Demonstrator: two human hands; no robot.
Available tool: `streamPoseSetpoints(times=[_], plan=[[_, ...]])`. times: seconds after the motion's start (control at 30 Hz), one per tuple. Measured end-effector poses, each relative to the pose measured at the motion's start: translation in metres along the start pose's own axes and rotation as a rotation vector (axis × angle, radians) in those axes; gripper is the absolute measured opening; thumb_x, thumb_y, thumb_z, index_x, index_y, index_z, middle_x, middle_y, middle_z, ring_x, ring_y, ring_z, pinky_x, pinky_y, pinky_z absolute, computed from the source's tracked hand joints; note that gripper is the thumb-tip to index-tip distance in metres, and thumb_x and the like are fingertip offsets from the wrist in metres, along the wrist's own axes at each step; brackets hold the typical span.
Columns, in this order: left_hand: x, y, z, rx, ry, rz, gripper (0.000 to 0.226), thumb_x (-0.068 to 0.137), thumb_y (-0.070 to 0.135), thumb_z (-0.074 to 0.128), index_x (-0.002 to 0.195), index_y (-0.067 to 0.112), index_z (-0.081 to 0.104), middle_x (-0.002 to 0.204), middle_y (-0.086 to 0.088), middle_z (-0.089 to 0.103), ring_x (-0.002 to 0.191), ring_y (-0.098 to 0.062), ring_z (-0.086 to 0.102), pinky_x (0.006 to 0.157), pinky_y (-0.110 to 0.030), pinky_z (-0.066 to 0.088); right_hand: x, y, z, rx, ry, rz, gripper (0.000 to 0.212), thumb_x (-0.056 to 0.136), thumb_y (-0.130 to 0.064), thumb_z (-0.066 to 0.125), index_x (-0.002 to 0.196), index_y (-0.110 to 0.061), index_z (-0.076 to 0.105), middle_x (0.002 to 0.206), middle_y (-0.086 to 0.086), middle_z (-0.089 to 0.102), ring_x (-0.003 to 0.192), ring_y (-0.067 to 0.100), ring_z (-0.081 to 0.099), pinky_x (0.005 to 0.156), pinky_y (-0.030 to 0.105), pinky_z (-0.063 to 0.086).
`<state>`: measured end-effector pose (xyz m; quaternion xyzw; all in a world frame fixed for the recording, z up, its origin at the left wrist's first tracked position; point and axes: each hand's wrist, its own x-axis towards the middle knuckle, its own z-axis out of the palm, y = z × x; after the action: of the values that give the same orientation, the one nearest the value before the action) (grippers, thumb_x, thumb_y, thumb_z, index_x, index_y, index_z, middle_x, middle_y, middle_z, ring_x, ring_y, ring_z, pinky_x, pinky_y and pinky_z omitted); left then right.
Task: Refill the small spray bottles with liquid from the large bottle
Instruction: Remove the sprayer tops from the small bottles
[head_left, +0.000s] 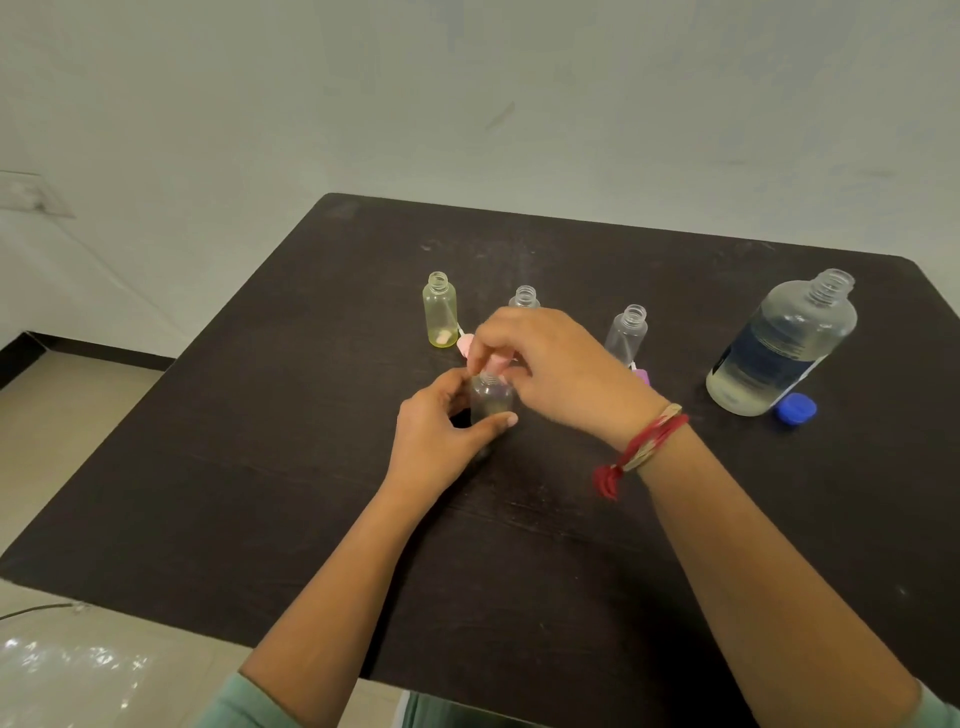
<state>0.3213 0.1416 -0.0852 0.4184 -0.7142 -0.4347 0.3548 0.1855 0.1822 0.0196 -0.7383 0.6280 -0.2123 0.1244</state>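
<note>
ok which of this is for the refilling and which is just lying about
Job: large bottle, blue cap, yellow bottle, back clear bottle, right clear bottle, small bottle in left hand, pink top pinched by right hand, pink spray head, purple spray head.
Lying about: plastic sheet, cable.

Large bottle uncapped, part-full, upright at right, yellowish small bottle, clear small bottle, upright, capless

The table is dark wood-grain, matt, with pale scuffs. The large bottle is clear, glossy plastic with a smooth label; the blue cap is opaque plastic. The yellow-tinted small bottle is translucent plastic, the clear small bottle colourless. The wristband is twisted red thread.
</note>
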Motion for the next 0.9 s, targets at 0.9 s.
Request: streamPoseSetpoints(times=[0.9], plan=[[0.075,-0.051,-0.100,0.124,0.289,-0.043,0.052,0.080,0.023,0.077,0.125,0.021,0.052,0.115,0.010,0.060,0.102,-0.004,0.059,0.090,-0.018,0.047,0.071,-0.021,0.131,0.366,0.407,0.230,0.021,0.090,-0.004,0.052,0.110,-0.009,0.051,0.095,0.005,0.063,0.089,0.023,0.061,0.078,0.034,0.047]])
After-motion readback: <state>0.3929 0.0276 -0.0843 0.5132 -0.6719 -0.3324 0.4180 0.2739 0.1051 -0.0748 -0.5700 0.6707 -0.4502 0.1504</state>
